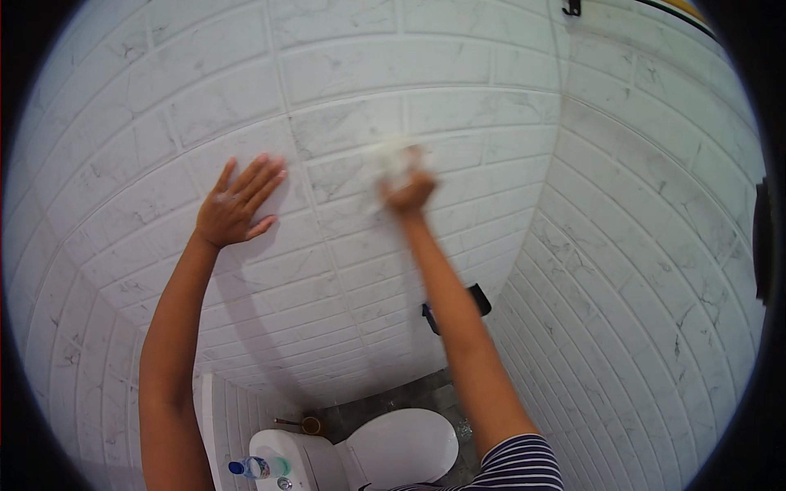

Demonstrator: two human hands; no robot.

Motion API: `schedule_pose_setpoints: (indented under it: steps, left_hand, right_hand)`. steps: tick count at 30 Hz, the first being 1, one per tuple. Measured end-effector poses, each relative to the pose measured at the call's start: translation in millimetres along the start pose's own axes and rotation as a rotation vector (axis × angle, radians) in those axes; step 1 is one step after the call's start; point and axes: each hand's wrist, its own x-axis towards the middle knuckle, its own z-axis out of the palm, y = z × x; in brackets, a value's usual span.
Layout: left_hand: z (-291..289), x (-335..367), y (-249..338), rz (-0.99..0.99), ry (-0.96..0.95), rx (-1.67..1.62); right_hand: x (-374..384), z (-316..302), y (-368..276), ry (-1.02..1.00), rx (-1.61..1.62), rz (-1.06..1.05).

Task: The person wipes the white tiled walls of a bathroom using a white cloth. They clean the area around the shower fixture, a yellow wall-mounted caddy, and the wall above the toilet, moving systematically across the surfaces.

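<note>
My left hand [233, 206] lies with fingers spread flat against the white marbled tile wall [352, 74]. To its right, my right hand [412, 192] presses a pale, whitish cloth [391, 159] to the same wall. Motion smears both the hand and the cloth, so the cloth's exact shape is hard to make out. The right arm reaches up from a striped sleeve [524, 466].
Below stands a white toilet [405, 446]; on its tank is a clear bottle with a blue cap [255, 468]. A brown scoop [311, 425] is near the dark floor. Behind my right forearm sits a black wall holder [480, 300]. A black hook [572, 8] hangs high up.
</note>
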Motion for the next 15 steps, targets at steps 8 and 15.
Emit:
schedule_pose_setpoints:
  steps: [8,15]
  left_hand:
    - [4,-3,-1,0.015,-0.001,-0.004]
    - [2,4,7,-0.008,0.011,-0.017]
  right_hand:
    - [-16,1,-13,-0.033,0.197,-0.803]
    - [97,-69,171,0.521,0.056,0.407]
